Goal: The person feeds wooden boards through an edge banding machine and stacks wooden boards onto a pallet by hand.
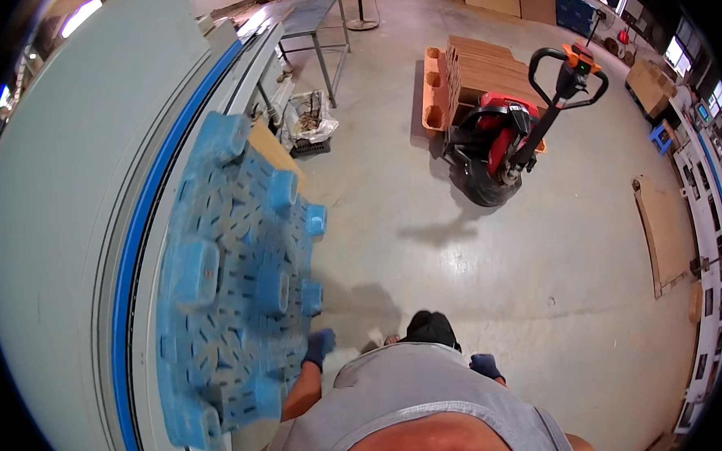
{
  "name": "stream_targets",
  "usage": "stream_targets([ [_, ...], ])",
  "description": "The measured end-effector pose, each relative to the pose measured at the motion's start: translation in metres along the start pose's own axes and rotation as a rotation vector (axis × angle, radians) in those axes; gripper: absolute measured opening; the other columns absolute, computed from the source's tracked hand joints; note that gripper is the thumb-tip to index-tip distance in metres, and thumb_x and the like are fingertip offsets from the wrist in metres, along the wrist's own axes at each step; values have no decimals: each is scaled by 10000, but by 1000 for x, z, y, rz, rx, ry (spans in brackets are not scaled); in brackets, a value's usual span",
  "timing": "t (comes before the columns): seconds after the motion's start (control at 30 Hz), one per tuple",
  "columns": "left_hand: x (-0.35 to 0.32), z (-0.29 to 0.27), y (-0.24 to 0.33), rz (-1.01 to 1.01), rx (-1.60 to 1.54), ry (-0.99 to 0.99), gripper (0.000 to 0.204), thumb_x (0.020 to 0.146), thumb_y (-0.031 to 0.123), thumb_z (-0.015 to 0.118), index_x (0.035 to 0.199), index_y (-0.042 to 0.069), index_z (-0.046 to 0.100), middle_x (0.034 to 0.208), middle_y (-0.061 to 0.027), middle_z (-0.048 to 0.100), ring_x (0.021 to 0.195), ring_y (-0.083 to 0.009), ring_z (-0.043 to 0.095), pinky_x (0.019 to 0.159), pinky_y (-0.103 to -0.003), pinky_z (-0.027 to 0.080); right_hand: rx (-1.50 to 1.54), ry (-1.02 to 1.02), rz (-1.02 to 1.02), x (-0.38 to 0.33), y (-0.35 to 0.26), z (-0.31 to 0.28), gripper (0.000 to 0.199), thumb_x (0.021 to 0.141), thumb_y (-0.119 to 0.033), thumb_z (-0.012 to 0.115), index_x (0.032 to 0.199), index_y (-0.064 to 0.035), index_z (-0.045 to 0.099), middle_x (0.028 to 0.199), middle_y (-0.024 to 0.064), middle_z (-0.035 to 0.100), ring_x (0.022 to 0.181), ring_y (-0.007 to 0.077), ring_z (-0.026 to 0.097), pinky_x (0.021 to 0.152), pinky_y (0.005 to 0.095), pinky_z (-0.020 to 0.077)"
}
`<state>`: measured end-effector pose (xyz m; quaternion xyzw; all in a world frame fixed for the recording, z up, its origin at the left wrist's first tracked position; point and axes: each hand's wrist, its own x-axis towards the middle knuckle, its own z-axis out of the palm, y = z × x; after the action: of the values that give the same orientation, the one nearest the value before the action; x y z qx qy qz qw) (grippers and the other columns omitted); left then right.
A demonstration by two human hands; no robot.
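Grey sleeveless top [434, 381] fills my view at six o'clock, closest to the camera. At seven o'clock I have the left hand [319, 347] in a dark blue glove, just beside the light-blue slotted plastic pallet [249, 346]; its fingers look curled, but I cannot tell whether that grip is closed on the pallet's edge. The right hand [487, 367], gloved alike, hangs by the hip at five o'clock; I cannot tell whether its grip is open or closed.

The pallet is tipped up on edge between eight and ten o'clock, blocky feet facing three, alongside a long white machine with a blue strip [124, 299]. At eleven o'clock I see a dark crate with a white plastic liner [313, 123] near a grey metal-legged desk [305, 16]. Towards one o'clock stands a red-and-black pallet truck [499, 141], beside brown stacked boards [491, 62] and an orange pallet [433, 91]. Flat tan cardboard [662, 238] lies at three.
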<state>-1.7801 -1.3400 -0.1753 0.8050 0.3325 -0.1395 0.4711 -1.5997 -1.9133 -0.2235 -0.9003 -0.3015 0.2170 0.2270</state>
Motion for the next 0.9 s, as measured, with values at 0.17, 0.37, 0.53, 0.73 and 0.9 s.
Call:
stream_targets([
  [0.17, 238, -99, 54, -23, -1227, -142, 165, 969, 237, 483, 843, 175, 570, 732, 8, 546, 594, -188, 549, 542, -361, 456, -240, -170, -72, 112, 77, 46, 198, 845, -289, 585, 727, -155, 671, 714, 133, 683, 653, 338, 683, 551, 494, 486],
  [0.37, 363, -180, 163, -409, -1123, -76, 158, 944, 317, 585, 938, 164, 627, 789, -32, 634, 622, -195, 610, 510, -374, 453, -94, -70, 72, 435, 19, -106, 204, 764, -323, 665, 650, -155, 658, 688, 136, 665, 676, 368, 675, 558, 482, 478],
  [0.53, 405, -165, 177, 40, 122, 158, 282, 924, 289, 635, 1085, 76, 725, 928, -121, 729, 869, -258, 692, 774, -426, 533, 687, 71, 496, 751, -16, -301, 172, 829, -196, 643, 695, -89, 659, 634, 45, 619, 538, 182, 595, 489, 336, 445],
  [0.73, 577, -221, 260, -215, 105, 52, 198, 923, 282, 593, 876, 100, 656, 789, -85, 673, 705, -223, 646, 616, -399, 485, 842, 343, 298, 1059, -91, -452, 307, 963, -179, 587, 687, -64, 657, 638, -38, 584, 579, 79, 506, 552, 262, 400],
  [0.9, 806, -351, 344, -378, -547, 80, 274, 923, 276, 559, 701, 121, 599, 673, -54, 626, 569, -193, 607, 484, -376, 445, -751, 168, -355, 1166, -69, -447, 141, 840, -178, 664, 723, -109, 627, 658, 95, 659, 613, 255, 650, 568, 404, 515],
])
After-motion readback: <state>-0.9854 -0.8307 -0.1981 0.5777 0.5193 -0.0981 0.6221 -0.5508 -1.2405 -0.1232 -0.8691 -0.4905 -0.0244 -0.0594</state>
